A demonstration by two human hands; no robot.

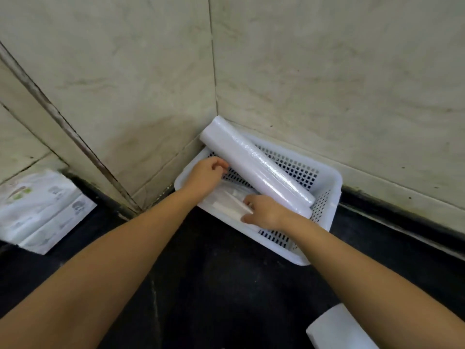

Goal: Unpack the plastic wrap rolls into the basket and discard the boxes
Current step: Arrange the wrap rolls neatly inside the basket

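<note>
Dim, soft, even light; slight blur, wide-angle bending at the edges

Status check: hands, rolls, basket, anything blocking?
Left hand and right hand both in basket, on a wrapped packet. Rolls propped on far rim. Boxes left, undiscarded. Nothing blocking.

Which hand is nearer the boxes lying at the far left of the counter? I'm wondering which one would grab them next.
Left. The left hand is over the basket rim, on the side toward the boxes; the right hand is farther right, inside the basket.
</note>
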